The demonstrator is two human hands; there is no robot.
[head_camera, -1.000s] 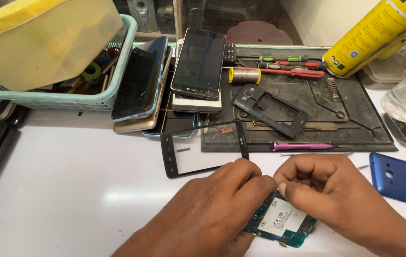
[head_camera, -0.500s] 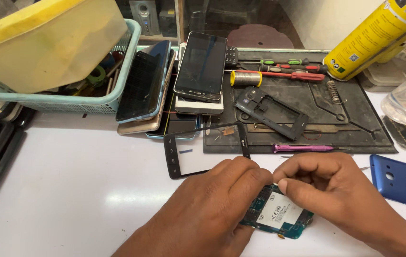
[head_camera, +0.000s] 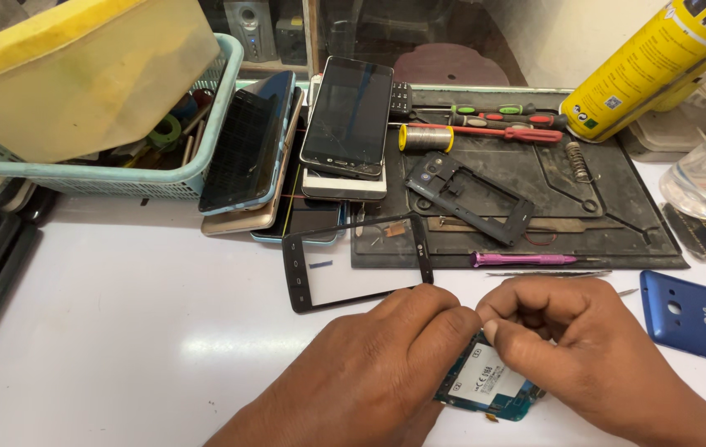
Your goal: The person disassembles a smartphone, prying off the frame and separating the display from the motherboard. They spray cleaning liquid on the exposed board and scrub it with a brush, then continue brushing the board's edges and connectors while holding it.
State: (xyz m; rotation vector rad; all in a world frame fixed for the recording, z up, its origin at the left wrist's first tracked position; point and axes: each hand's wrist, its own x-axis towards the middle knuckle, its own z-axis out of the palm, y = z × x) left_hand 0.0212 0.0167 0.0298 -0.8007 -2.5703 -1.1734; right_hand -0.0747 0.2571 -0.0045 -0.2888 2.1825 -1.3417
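Both hands meet over the small blue phone board [head_camera: 485, 389] lying on the white bench [head_camera: 121, 348] just below the black glass frame [head_camera: 357, 261], the left hand [head_camera: 386, 364] pressing it flat and the right hand [head_camera: 568, 348] pinching its top edge.

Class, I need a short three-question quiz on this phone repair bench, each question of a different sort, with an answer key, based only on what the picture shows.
1. True or false: both hands are on the circuit board.
2. Multiple choice: the purple tool lies on A) the black mat, B) the basket, C) the blue back cover.
3. Fill in: the glass screen frame lies partly on the white table and partly on the ____.

Key:
1. True: the left hand and the right hand both touch it.
2. A
3. Black mat
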